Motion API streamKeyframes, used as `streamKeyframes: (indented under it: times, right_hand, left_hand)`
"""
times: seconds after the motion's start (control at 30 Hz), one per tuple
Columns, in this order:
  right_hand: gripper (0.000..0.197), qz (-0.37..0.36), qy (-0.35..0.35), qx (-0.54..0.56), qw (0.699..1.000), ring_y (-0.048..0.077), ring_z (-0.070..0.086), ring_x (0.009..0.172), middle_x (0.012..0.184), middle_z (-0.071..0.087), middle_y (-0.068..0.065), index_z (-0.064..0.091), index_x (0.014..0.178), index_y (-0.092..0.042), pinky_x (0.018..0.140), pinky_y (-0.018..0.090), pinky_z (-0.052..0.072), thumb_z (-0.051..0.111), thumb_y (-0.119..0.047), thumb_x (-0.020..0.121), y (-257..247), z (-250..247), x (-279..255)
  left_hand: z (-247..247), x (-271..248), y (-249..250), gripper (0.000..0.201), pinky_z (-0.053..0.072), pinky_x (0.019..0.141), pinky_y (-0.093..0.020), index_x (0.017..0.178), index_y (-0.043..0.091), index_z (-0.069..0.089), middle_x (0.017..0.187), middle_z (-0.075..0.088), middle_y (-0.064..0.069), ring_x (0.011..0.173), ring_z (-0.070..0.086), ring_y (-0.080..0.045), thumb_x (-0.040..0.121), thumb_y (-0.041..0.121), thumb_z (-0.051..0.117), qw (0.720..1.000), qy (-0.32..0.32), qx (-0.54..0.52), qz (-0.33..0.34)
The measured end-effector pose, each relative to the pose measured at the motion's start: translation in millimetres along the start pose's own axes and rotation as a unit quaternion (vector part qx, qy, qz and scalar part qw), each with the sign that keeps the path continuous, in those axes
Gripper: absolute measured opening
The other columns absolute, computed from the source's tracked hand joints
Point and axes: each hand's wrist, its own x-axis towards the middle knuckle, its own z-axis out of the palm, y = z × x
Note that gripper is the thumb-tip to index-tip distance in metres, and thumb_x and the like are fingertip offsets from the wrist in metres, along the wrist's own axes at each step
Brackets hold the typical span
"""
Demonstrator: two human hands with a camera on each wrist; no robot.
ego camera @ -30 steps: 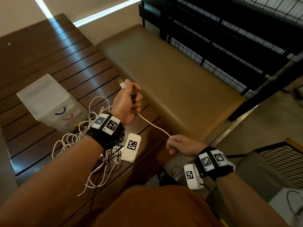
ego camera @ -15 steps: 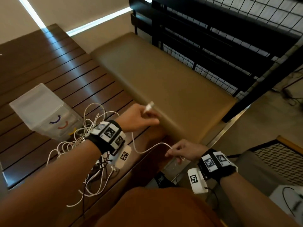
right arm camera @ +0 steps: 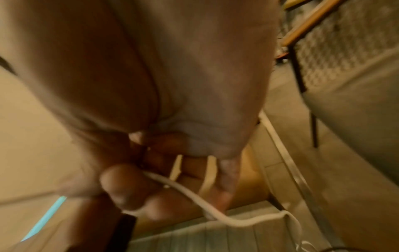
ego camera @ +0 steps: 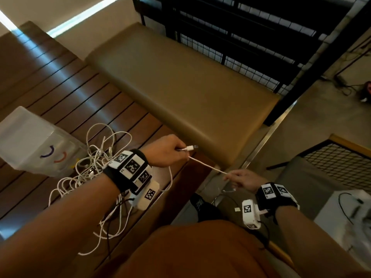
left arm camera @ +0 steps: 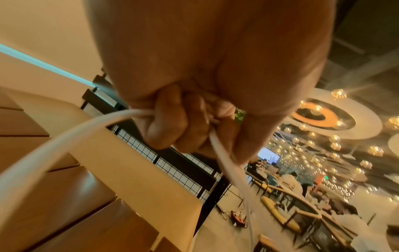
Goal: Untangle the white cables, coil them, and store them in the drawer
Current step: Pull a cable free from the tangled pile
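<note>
A white cable (ego camera: 206, 166) runs taut between my two hands above the edge of the slatted wooden table (ego camera: 60, 93). My left hand (ego camera: 170, 151) grips it in a fist, with its plug (ego camera: 189, 147) sticking out to the right; the left wrist view shows the cable (left arm camera: 228, 163) leaving the curled fingers (left arm camera: 168, 124). My right hand (ego camera: 239, 178) pinches the cable lower right, and a loose loop (right arm camera: 248, 221) hangs below it. A tangle of white cables (ego camera: 94, 163) lies on the table behind my left wrist. A translucent plastic drawer unit (ego camera: 34, 145) stands at the left.
An olive padded bench (ego camera: 180, 83) stretches behind the table, backed by a black mesh railing (ego camera: 251, 47). A mesh-backed chair (ego camera: 337, 165) stands at the right. Cables and a device lie on the floor at the far right (ego camera: 361, 91). My orange-clad lap fills the bottom.
My left hand has dropped from a raised position to just above the table edge and turned so the plug points right. The slack cable between the hands has pulled taut.
</note>
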Motion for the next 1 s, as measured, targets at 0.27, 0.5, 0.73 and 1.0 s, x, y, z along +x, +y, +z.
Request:
streamKeyframes:
  times: [0.27, 0.5, 0.73, 1.0]
  right_hand:
    - [0.024, 0.094, 0.014, -0.27, 0.958, 0.018, 0.057, 0.105, 0.116, 0.063, -0.001, 0.071, 0.11, -0.021, 0.076, 0.023, 0.041, 0.057, -0.033, 0.095, 55.6, 19.1, 23.9]
    - [0.023, 0.025, 0.064, -0.166, 0.984, 0.016, 0.058, 0.108, 0.121, 0.063, 0.0, 0.066, 0.114, -0.02, 0.093, 0.031, 0.044, 0.047, -0.02, 0.1, -26.2, 5.0, 15.7]
    - [0.043, -0.197, -0.116, -0.11, 0.967, 0.008, 0.056, 0.118, 0.13, 0.06, -0.005, 0.054, 0.132, -0.027, 0.105, 0.029, 0.043, 0.064, -0.034, 0.091, -175.8, 79.8, 6.0]
    - [0.028, -0.145, -0.267, 0.013, 0.953, 0.006, 0.028, 0.041, 0.055, 0.034, -0.006, 0.06, 0.086, -0.014, 0.042, 0.022, 0.021, 0.044, -0.03, 0.102, -245.5, 194.2, 31.2]
  left_hand:
    - [9.1, 0.3, 19.5, 0.022, 0.033, 0.053, -0.027, 0.075, 0.022, 0.073, 0.056, 0.046, 0.004, 0.05, 0.04, -0.009, 0.09, 0.032, 0.061, 0.986, -0.159, 0.04, 0.005]
    - [21.6, -5.4, -15.5, 0.02, 0.049, 0.085, -0.034, 0.105, 0.017, 0.065, 0.1, 0.068, -0.008, 0.092, 0.063, -0.017, 0.099, 0.028, 0.05, 0.993, -0.118, -0.015, 0.01]
    - [22.3, -52.3, -49.6, 0.032, 0.03, 0.054, -0.024, 0.084, 0.012, 0.052, 0.061, 0.044, -0.001, 0.054, 0.037, -0.011, 0.104, 0.025, 0.031, 0.8, 0.152, -0.578, -0.053]
    - [4.9, -137.8, -119.8, 0.026, 0.056, 0.06, -0.027, 0.09, 0.012, 0.056, 0.066, 0.059, 0.001, 0.061, 0.061, -0.012, 0.103, 0.024, 0.037, 0.519, 0.484, -0.703, -0.048]
